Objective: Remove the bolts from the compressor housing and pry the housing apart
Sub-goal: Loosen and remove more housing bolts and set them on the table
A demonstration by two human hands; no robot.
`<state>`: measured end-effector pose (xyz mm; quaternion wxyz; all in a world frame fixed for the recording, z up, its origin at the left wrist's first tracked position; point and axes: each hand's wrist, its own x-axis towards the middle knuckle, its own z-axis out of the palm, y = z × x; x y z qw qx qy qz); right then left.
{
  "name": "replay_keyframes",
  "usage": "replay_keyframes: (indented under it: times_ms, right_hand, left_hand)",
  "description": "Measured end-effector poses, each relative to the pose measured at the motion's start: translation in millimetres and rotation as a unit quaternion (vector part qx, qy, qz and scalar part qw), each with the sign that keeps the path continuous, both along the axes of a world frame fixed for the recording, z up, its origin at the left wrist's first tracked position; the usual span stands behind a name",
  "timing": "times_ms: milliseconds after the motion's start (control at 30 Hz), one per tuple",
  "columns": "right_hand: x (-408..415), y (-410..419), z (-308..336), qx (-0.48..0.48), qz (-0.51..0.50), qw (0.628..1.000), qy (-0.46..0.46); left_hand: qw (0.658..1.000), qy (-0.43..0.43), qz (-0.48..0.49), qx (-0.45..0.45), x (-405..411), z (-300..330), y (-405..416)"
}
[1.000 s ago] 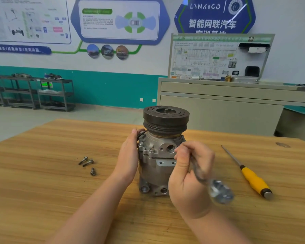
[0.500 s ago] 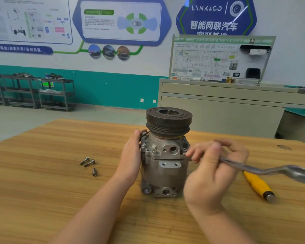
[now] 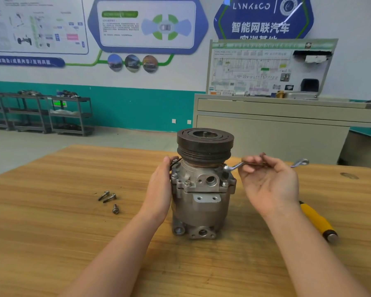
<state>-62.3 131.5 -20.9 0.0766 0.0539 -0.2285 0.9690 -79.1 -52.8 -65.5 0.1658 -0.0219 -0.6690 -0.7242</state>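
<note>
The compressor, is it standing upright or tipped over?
Upright: the compressor stands on the table, pulley on top, left hand steadying it.

The compressor (image 3: 202, 189) stands upright on the worktop (image 3: 51, 232). The left hand (image 3: 160, 189) rests against its side; the right hand (image 3: 270, 183) holds a wrench (image 3: 236, 166) on a top bolt. Three loose bolts (image 3: 109, 200) lie to the left.

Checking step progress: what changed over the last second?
The right hand swung the wrench from in front of the compressor out to its right; its ring end now sits at a right-side bolt. Left hand still steadies the housing; three loose bolts and screwdriver unmoved.
</note>
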Motion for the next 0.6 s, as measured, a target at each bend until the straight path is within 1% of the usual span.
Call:
replay_keyframes:
  times_ms: [67, 133, 233, 300, 400, 467, 500, 600]
  right_hand:
    - [5, 3, 0, 0.005, -0.043, 0.999, 0.024]
    - [9, 3, 0, 0.071, -0.115, 0.989, 0.059]
    - [15, -2, -1, 0.187, -0.216, 0.950, 0.127]
    - [18, -7, -2, 0.240, -0.248, 0.924, 0.162]
    - [24, -12, -6, 0.289, -0.280, 0.889, 0.219]
    - [28, -16, -10, 0.326, -0.318, 0.848, 0.273]
    - [30, -18, -12, 0.347, -0.341, 0.819, 0.304]
    - [36, -32, -19, 0.417, -0.401, 0.717, 0.391]
  left_hand:
    - [1.000, 0.000, 0.002, -0.002, -1, 0, 0]
    - [1.000, -0.002, 0.002, -0.004, -1, 0, -1]
    - [1.000, 0.000, 0.000, -0.013, -2, 0, -1]
    - [1.000, -0.001, -0.004, -0.016, -1, 0, 0]
    - [1.000, 0.004, -0.007, -0.011, 0, 1, -1]
    - [1.000, 0.011, -0.004, -0.011, 1, 1, 0]
    - [1.000, 0.013, -0.002, -0.013, 1, 1, 0]
    - [1.000, 0.014, 0.003, -0.013, 2, 1, 0]
